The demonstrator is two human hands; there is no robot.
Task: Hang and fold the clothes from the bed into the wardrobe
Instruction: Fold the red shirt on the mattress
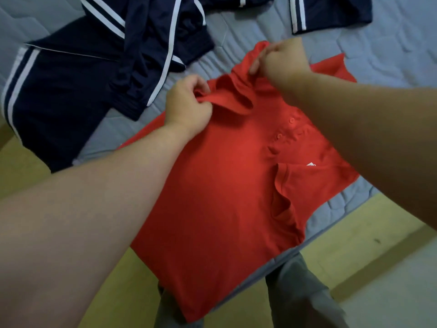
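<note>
Grey quilted bed (390,74): red polo shirt (224,185) half folded, left hand (186,102) and right hand (281,60) pinching its collar — navy striped garments (71,91) untouched; wardrobe stage not begun, as I judge.

The shirt (224,185) lies flat on the bed (390,79), its hem hanging over the near edge above the person's legs (298,292). The left hand (186,102) and right hand (281,60) pinch its collar (236,95) at the far end. Behind and left lies a tracksuit (71,91); another garment (331,13) lies far right.
</note>
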